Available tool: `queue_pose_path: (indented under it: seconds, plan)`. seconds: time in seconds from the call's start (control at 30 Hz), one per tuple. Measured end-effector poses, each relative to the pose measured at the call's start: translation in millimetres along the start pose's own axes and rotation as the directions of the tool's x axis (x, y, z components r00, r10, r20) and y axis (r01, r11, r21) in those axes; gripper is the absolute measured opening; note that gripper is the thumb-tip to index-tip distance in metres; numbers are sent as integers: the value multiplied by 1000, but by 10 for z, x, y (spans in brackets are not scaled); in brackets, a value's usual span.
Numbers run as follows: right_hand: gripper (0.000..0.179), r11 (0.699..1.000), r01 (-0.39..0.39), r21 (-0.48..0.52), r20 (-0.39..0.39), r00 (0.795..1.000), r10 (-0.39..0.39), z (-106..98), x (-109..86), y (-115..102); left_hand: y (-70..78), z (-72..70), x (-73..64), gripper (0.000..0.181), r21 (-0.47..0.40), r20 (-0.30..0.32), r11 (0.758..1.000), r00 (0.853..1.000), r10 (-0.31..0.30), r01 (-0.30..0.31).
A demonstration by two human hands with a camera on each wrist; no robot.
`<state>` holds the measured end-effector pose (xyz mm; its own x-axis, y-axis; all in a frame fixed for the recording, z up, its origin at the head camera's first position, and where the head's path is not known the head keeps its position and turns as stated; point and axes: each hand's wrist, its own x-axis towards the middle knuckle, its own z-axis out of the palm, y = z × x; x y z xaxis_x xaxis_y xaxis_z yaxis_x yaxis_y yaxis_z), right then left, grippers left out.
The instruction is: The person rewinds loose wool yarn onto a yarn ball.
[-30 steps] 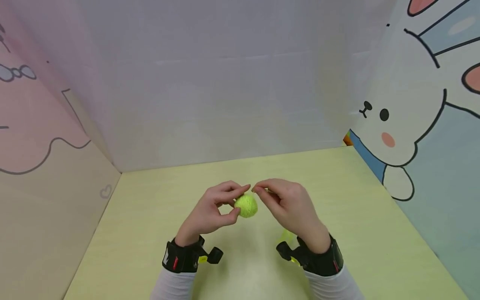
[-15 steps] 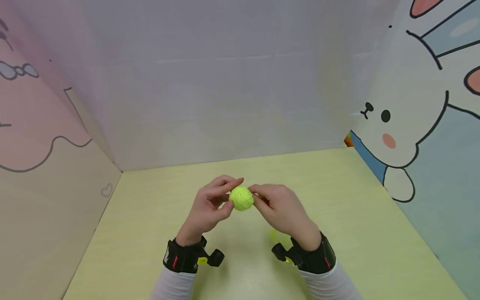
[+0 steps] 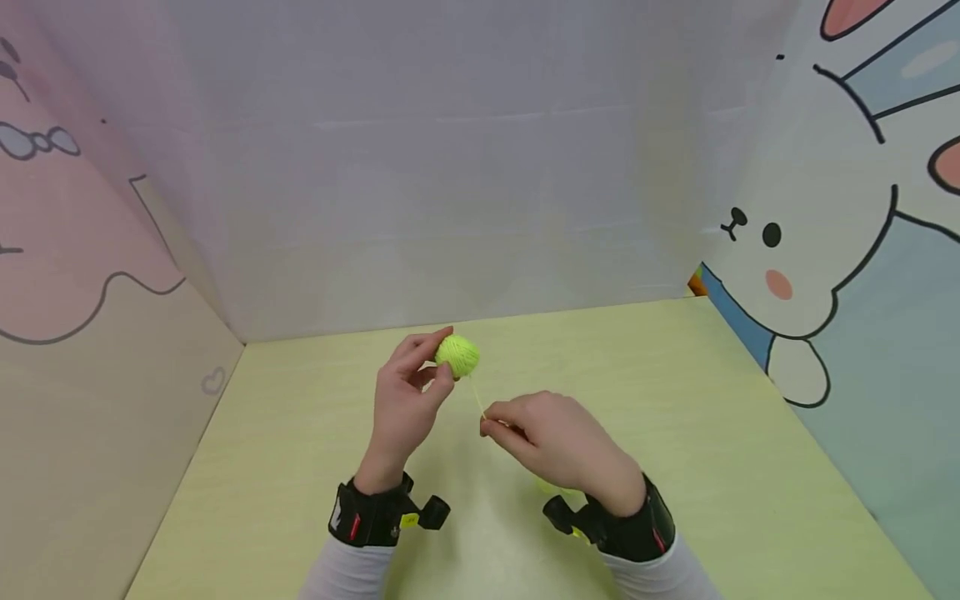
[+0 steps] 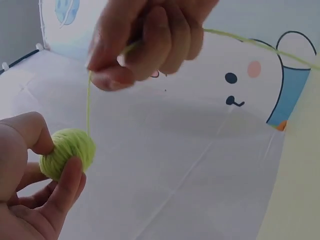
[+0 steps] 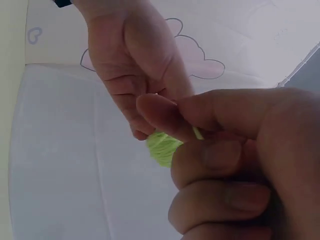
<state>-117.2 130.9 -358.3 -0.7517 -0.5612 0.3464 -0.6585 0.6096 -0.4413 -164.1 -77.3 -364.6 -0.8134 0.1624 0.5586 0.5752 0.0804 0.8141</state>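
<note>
A small ball of yellow-green yarn (image 3: 458, 356) is held between the thumb and fingers of my left hand (image 3: 405, 404), raised over the table. From the ball a taut strand of yarn (image 4: 88, 107) runs to my right hand (image 3: 558, 442), whose thumb and forefinger pinch it. The left wrist view shows the same strand passing through the curled fingers and trailing out on the other side. In the right wrist view the yarn ball (image 5: 162, 148) is partly hidden behind my right fingers.
More loose yarn (image 3: 555, 486) lies on the pale yellow table (image 3: 300, 467), mostly hidden under my right wrist. Walls with cartoon drawings enclose the table at the back and sides. Each wrist wears a black strap with a small camera (image 3: 433, 512).
My left hand has moved up and left with the yarn ball. The right hand, first at the ball's side, has drawn down away from it, and a straight strand now spans the gap.
</note>
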Motion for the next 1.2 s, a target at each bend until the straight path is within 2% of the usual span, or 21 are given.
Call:
queue_pose_path:
  seconds: [0.1, 0.17, 0.27, 0.33, 0.43, 0.57, 0.63, 0.73, 0.8, 0.93, 1.1, 1.2]
  plan:
    - [14, 999, 42, 28, -53, 998, -41, -49, -38, -22, 104, 34, 15, 44, 143, -1, 989, 999, 47, -47]
    - [13, 997, 70, 41, -103, 993, -66, -85, -65, -29, 154, 48, 20, 43, 199, 17, 977, 997, 78, -79]
    - [11, 992, 116, 47, -185, 977, -105, -130, -93, -19, 181, 59, 22, 43, 260, 76, 957, 991, 113, -129]
    - [10, 989, 143, 47, -248, 960, -127, -156, -105, 0, 171, 62, 17, 44, 273, 137, 946, 981, 139, -172]
    - [8, 985, 165, 48, -335, 932, -140, -190, -113, 37, 106, 62, 6, 47, 236, 254, 936, 946, 201, -262]
    - [9, 987, 153, 51, -417, 901, -118, -235, -117, 90, -14, 61, -13, 49, 122, 388, 927, 877, 284, -354]
    - [9, 989, 139, 54, -440, 892, -101, -251, -117, 117, -41, 64, -19, 53, 74, 430, 921, 845, 317, -383]
    - [9, 991, 124, 57, -457, 885, -85, -270, -117, 150, -10, 78, -24, 62, 16, 459, 915, 816, 352, -403]
    - [9, 991, 124, 58, -459, 885, -84, -279, -116, 158, 61, 99, -16, 72, -11, 466, 914, 807, 364, -406]
    - [10, 988, 142, 62, -450, 887, -99, -287, -119, 147, 230, 139, 8, 84, -22, 478, 916, 801, 362, -400]
    - [9, 987, 154, 49, -441, 890, -117, -281, -113, 132, 356, 166, 26, 86, -31, 504, 918, 787, 356, -396]
    - [8, 989, 139, 52, -439, 893, -102, -271, -103, 138, 387, 170, 14, 87, -58, 501, 916, 782, 370, -396]
